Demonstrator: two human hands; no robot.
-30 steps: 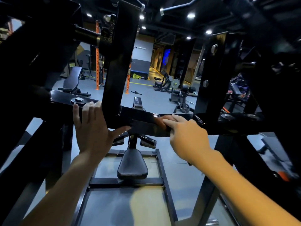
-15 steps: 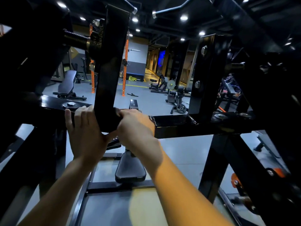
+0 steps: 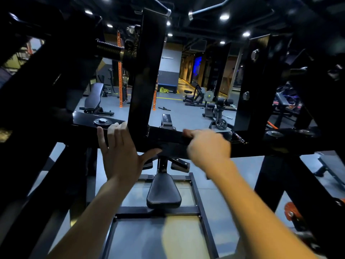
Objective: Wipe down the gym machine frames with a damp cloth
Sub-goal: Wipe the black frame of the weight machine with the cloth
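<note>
A black horizontal crossbar (image 3: 261, 144) of the gym machine runs across the middle of the view. A black upright post (image 3: 147, 71) rises from it. My left hand (image 3: 119, 156) rests flat against the bar just left of the post, fingertips at the top edge, thumb spread under the bar. A dark cloth (image 3: 168, 141) lies over the bar right of the post. My right hand (image 3: 207, 146), blurred by motion, holds the cloth's right part against the bar with curled fingers.
A second black upright (image 3: 255, 81) stands on the bar to the right. Below the bar are a black padded seat (image 3: 164, 193) and the floor frame. Thick black frame members close in both sides. Benches and weight machines stand on the grey floor beyond.
My right hand with the cloth slid left along the bar to the post, then back to the right. My left hand stayed put on the bar.
</note>
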